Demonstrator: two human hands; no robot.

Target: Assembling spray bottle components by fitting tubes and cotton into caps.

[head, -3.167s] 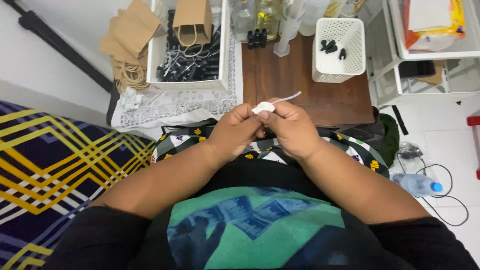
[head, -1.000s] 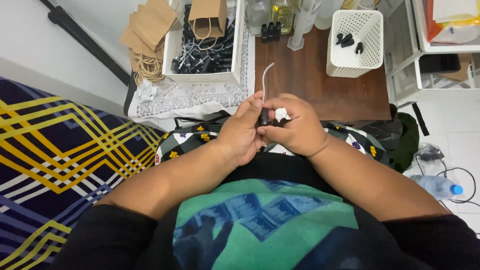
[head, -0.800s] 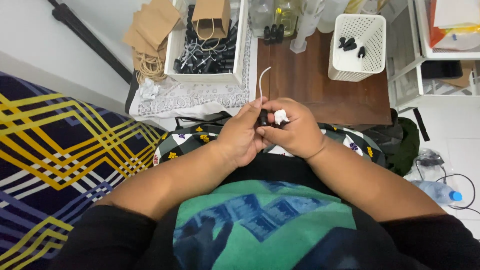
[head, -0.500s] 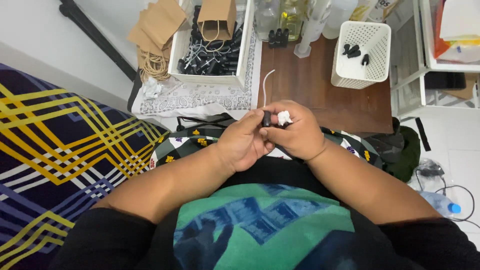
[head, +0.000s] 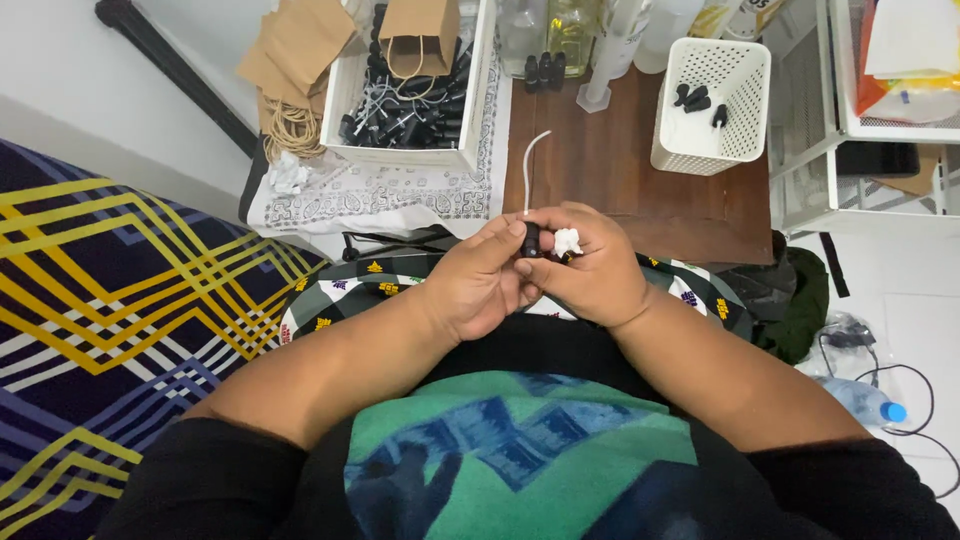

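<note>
A small black cap (head: 531, 240) with a thin white tube (head: 530, 170) sticking up sits pinched between my hands above my lap. My left hand (head: 480, 285) grips it; my right hand (head: 590, 270) clasps white nozzle (head: 567, 241). Ahead, the wooden counter (head: 620, 190) carries a white basket (head: 712, 105).

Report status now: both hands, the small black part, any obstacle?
Left hand and right hand pinch black cap with thin white tube. Nothing blocks them.
</note>
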